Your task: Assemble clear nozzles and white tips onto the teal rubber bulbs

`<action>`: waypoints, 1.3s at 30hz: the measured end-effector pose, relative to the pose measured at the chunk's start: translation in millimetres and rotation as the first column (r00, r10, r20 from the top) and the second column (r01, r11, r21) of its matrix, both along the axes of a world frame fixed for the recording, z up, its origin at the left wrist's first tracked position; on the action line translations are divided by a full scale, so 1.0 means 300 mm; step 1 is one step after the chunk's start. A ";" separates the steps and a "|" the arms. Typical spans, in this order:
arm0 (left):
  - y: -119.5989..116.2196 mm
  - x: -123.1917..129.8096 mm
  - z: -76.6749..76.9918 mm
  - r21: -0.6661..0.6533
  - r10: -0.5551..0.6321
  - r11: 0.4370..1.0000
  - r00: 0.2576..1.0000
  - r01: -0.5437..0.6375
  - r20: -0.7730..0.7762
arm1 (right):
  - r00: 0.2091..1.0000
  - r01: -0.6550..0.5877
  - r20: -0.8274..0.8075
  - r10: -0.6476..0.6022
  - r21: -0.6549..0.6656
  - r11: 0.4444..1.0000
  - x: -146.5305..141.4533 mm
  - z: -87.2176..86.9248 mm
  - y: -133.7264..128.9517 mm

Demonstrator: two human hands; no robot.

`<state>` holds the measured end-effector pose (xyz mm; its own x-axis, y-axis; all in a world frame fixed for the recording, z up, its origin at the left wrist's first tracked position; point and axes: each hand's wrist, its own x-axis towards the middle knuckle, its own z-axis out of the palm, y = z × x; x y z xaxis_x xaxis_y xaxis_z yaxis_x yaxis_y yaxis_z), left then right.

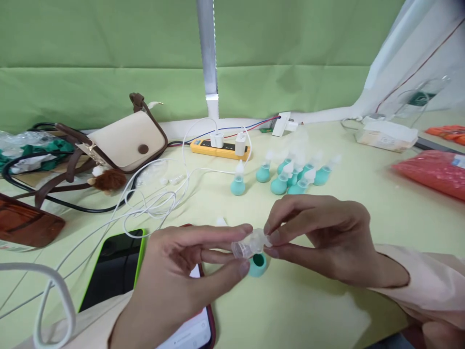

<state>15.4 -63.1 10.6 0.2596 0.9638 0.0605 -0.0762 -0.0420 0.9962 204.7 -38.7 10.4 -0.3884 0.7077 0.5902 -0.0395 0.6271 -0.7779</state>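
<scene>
Between both hands is a small clear plastic nozzle piece, held level above the table. My left hand pinches its wide open end between thumb and fingers. The narrow end is in the fingertips of my right hand. Right below the piece stands a teal rubber bulb with its dark round opening facing up. Farther back sits a teal bulb with a clear tip, and to its right is a cluster of several similar tipped bulbs. A small white piece shows partly behind my left hand.
At left lie a green-cased phone, tangled white cables and a cream handbag. A second phone is partly under my left hand. Behind is a yellow power strip; at right are a red plastic packet and a white box.
</scene>
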 end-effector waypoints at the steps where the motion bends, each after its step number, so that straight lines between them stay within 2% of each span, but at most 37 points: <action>1: -0.007 0.001 -0.002 0.042 0.021 0.999 1.000 -0.020 -0.015 | 1.000 -0.002 0.010 0.001 0.037 0.999 0.000 0.001 -0.001; 6: -0.031 0.007 -0.014 0.212 0.088 0.974 0.994 -0.074 -0.058 | 0.992 -0.019 0.122 -0.007 0.211 0.977 0.009 0.017 -0.010; 9: -0.041 0.015 -0.015 0.280 0.176 0.949 0.980 -0.144 -0.093 | 0.972 -0.034 0.231 -0.039 0.304 0.952 0.018 0.033 -0.016; 12: -0.050 0.027 -0.007 0.258 0.235 0.944 0.968 -0.207 -0.084 | 0.944 -0.064 0.319 -0.081 0.420 0.905 0.026 0.045 -0.020; 14: -0.056 0.030 0.000 0.211 0.212 0.958 0.975 -0.194 -0.065 | 0.940 -0.080 0.330 -0.091 0.472 0.878 0.028 0.046 -0.023; 16: -0.059 0.025 0.005 0.195 0.187 0.966 0.981 -0.173 -0.059 | 0.949 -0.081 0.307 -0.076 0.467 0.880 0.026 0.042 -0.025; 19: -0.063 0.010 0.007 0.257 0.138 0.961 0.984 -0.107 -0.109 | 0.980 -0.058 0.198 -0.017 0.366 0.929 0.019 0.028 -0.029; 23: -0.062 0.002 0.004 0.297 0.091 0.953 0.990 -0.054 -0.111 | 0.997 -0.060 0.058 0.053 0.128 0.990 0.005 0.012 -0.036; 26: -0.058 0.016 0.004 0.205 0.050 0.978 0.998 -0.040 -0.046 | 0.995 -0.104 -0.005 0.104 -0.106 0.989 -0.006 0.009 -0.042; 30: -0.053 0.041 0.005 -0.059 0.085 0.995 0.992 -0.079 0.097 | 0.986 -0.166 -0.069 0.151 -0.360 0.918 -0.016 0.008 -0.049; 32: -0.052 0.048 0.006 -0.178 0.120 0.980 0.980 -0.091 0.158 | 0.980 -0.200 -0.093 0.177 -0.415 0.887 -0.018 0.006 -0.051; 35: -0.052 0.052 0.010 -0.235 0.095 0.970 0.983 -0.055 0.160 | 0.972 -0.233 -0.125 0.198 -0.444 0.865 -0.019 0.002 -0.054; 37: -0.057 0.053 0.013 -0.188 0.102 0.979 0.987 -0.077 0.125 | 0.973 -0.230 -0.131 0.192 -0.422 0.877 -0.018 0.000 -0.057; 39: -0.069 0.053 0.014 -0.062 0.169 0.985 0.981 -0.163 0.093 | 0.978 -0.202 -0.121 0.168 -0.381 0.902 -0.016 0.000 -0.060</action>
